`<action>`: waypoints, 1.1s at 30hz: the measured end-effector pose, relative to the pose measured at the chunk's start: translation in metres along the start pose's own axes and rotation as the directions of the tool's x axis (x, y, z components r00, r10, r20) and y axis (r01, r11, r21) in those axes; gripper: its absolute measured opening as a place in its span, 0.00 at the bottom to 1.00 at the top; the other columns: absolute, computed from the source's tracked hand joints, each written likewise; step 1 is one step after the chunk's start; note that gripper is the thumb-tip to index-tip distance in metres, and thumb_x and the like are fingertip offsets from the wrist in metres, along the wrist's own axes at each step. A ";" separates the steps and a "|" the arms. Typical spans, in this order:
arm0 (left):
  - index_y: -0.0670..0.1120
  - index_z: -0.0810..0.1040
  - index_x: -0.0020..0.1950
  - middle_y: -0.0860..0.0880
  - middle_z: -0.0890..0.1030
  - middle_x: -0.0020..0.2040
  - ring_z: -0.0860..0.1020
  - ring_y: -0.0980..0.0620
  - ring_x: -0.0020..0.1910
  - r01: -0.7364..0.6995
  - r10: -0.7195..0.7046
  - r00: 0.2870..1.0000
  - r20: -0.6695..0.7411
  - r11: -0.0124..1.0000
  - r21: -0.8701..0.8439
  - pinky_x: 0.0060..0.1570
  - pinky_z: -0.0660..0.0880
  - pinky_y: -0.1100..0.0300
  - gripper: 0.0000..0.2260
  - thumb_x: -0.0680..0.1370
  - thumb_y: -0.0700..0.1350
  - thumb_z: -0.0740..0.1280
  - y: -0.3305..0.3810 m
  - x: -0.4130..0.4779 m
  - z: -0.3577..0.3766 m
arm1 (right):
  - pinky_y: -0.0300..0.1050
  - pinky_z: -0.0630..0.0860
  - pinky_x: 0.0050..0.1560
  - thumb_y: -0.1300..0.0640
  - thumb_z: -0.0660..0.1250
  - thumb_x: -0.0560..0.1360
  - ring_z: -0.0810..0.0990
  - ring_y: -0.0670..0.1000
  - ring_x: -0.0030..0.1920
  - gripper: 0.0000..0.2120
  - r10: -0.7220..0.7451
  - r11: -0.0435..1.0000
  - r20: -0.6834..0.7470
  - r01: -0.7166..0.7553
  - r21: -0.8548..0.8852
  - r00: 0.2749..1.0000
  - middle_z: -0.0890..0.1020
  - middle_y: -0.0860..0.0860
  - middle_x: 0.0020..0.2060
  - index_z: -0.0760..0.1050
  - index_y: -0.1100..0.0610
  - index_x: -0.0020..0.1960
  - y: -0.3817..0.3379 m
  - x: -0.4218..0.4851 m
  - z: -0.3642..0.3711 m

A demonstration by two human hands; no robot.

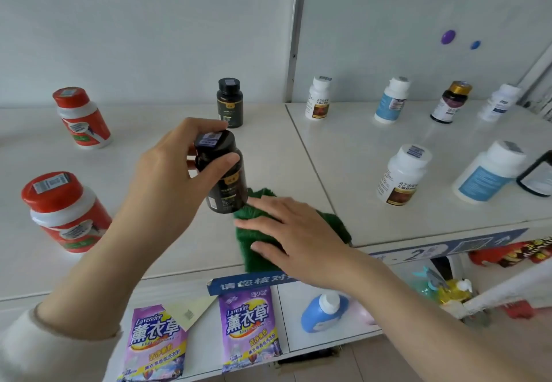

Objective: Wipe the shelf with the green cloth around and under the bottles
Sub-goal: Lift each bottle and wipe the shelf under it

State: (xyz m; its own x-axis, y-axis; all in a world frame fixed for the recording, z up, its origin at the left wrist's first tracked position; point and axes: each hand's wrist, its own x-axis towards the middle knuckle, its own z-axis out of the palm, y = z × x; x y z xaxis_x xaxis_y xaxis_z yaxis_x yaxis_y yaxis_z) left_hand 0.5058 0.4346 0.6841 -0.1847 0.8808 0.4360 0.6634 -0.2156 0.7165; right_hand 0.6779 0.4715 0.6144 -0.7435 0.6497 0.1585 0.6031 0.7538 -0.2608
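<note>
left hand (170, 169): bottle (228, 184), right hand (298, 232): cloth (339, 226), likely jars (64, 211)

purple dot (448, 37) and smaller blue dot (475, 44) mark the white wall (149, 23).

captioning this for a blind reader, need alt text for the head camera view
A person's left hand grips a black plastic pill bottle by its cap, tilted above a white shelf, while the right hand presses a dark green cloth flat on it. Other bottles stand spaced around them.
</note>
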 end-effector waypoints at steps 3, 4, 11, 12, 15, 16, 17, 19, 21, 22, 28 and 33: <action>0.56 0.72 0.56 0.56 0.76 0.50 0.76 0.61 0.45 -0.014 0.014 0.999 0.029 1.000 -0.017 0.46 0.71 0.70 0.14 0.73 0.46 0.67 0.001 -0.002 0.005 | 0.44 0.69 0.52 0.49 0.56 0.72 0.68 0.48 0.56 0.17 -0.041 0.999 -0.052 0.042 0.016 0.998 0.75 0.47 0.63 0.73 0.45 0.59 -0.008 -0.035 0.004; 0.57 0.71 0.55 0.56 0.75 0.50 0.75 0.64 0.45 -0.017 0.018 0.999 0.049 1.000 -0.022 0.45 0.70 0.72 0.14 0.73 0.46 0.67 0.001 -0.004 0.007 | 0.40 0.69 0.50 0.50 0.57 0.72 0.68 0.46 0.52 0.15 -0.019 0.999 -0.070 0.021 0.029 0.997 0.76 0.46 0.60 0.73 0.45 0.57 -0.009 -0.043 0.002; 0.52 0.73 0.60 0.55 0.75 0.53 0.76 0.55 0.50 -0.042 0.042 0.989 0.141 0.999 -0.004 0.53 0.72 0.62 0.16 0.74 0.46 0.68 -0.001 -0.018 0.018 | 0.35 0.74 0.53 0.61 0.62 0.76 0.77 0.40 0.52 0.14 0.277 0.761 -0.063 -0.179 0.624 0.959 0.80 0.41 0.49 0.76 0.42 0.52 -0.020 -0.077 -0.032; 0.52 0.73 0.61 0.55 0.75 0.53 0.76 0.54 0.51 -0.039 0.039 0.989 0.143 0.999 -0.001 0.53 0.73 0.61 0.16 0.74 0.46 0.68 -0.001 -0.021 0.018 | 0.33 0.74 0.52 0.61 0.62 0.76 0.78 0.39 0.52 0.14 0.311 0.718 -0.076 -0.182 0.672 0.947 0.81 0.40 0.49 0.76 0.42 0.52 -0.021 -0.080 -0.037; 0.51 0.73 0.61 0.55 0.74 0.53 0.76 0.52 0.52 -0.027 0.024 0.988 0.154 0.999 0.017 0.53 0.73 0.60 0.16 0.73 0.46 0.68 -0.002 -0.026 0.022 | 0.29 0.74 0.48 0.61 0.61 0.76 0.80 0.38 0.50 0.14 0.384 0.602 -0.131 -0.140 0.786 0.914 0.82 0.40 0.49 0.77 0.43 0.51 -0.021 -0.080 -0.050; 0.51 0.73 0.61 0.55 0.74 0.53 0.76 0.52 0.52 -0.020 0.017 0.988 0.153 1.000 0.016 0.53 0.73 0.60 0.16 0.74 0.46 0.68 -0.002 -0.027 0.024 | 0.32 0.76 0.49 0.61 0.61 0.76 0.81 0.40 0.50 0.14 0.409 0.562 -0.141 -0.127 0.817 0.902 0.83 0.42 0.49 0.77 0.43 0.52 -0.020 -0.078 -0.052; 0.50 0.73 0.61 0.54 0.74 0.53 0.76 0.52 0.52 -0.012 0.010 0.989 0.148 1.000 0.011 0.53 0.73 0.60 0.16 0.74 0.46 0.68 -0.001 -0.028 0.025 | 0.36 0.78 0.49 0.60 0.61 0.76 0.81 0.42 0.50 0.13 0.434 0.533 -0.154 -0.115 0.838 0.888 0.83 0.45 0.49 0.77 0.43 0.52 -0.019 -0.075 -0.054; 0.50 0.73 0.61 0.54 0.73 0.53 0.75 0.52 0.52 -0.005 0.004 0.991 0.136 1.000 0.005 0.53 0.72 0.61 0.16 0.74 0.46 0.68 0.001 -0.029 0.027 | 0.41 0.78 0.52 0.60 0.62 0.76 0.81 0.45 0.52 0.13 0.489 0.511 -0.204 -0.089 0.855 0.848 0.83 0.46 0.49 0.77 0.43 0.52 -0.017 -0.067 -0.056; 0.49 0.73 0.61 0.54 0.73 0.53 0.75 0.52 0.52 -0.008 0.008 0.991 0.134 1.000 0.001 0.54 0.73 0.60 0.16 0.74 0.45 0.68 0.002 -0.030 0.027 | 0.40 0.75 0.55 0.60 0.62 0.77 0.80 0.46 0.54 0.13 0.521 0.546 -0.261 -0.083 0.834 0.813 0.82 0.46 0.52 0.75 0.44 0.55 -0.011 -0.056 -0.056; 0.49 0.73 0.61 0.54 0.73 0.53 0.75 0.53 0.52 -0.010 0.011 0.991 0.130 1.000 -0.003 0.54 0.73 0.61 0.16 0.74 0.45 0.68 0.002 -0.030 0.025 | 0.37 0.74 0.55 0.60 0.61 0.77 0.78 0.45 0.55 0.14 0.519 0.608 -0.286 -0.113 0.786 0.806 0.80 0.46 0.54 0.74 0.45 0.58 -0.005 -0.047 -0.056; 0.50 0.73 0.61 0.54 0.73 0.53 0.74 0.54 0.50 -0.021 0.021 0.997 0.074 1.000 -0.008 0.52 0.70 0.64 0.16 0.74 0.45 0.68 -0.003 -0.016 0.006 | 0.47 0.65 0.63 0.56 0.58 0.78 0.68 0.54 0.65 0.20 0.488 0.866 -0.116 -0.462 0.194 0.865 0.71 0.52 0.67 0.64 0.49 0.69 0.037 0.015 -0.030; 0.50 0.73 0.61 0.51 0.75 0.55 0.76 0.51 0.51 -0.009 0.012 0.997 0.082 0.999 -0.038 0.52 0.71 0.62 0.16 0.74 0.45 0.68 -0.009 -0.013 0.011 | 0.43 0.66 0.63 0.59 0.62 0.76 0.69 0.43 0.57 0.18 0.168 0.956 -0.051 -0.150 0.252 0.984 0.77 0.43 0.58 0.71 0.47 0.64 -0.007 -0.019 -0.014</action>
State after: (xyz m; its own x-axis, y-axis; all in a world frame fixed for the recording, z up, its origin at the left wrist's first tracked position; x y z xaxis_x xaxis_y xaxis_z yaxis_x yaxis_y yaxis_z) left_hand 0.5099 0.4299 0.6660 -0.1169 0.9097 0.3984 0.6367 -0.2392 0.7331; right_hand 0.6921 0.4553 0.6265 -0.6159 0.7712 0.1612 0.6154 0.5987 -0.5127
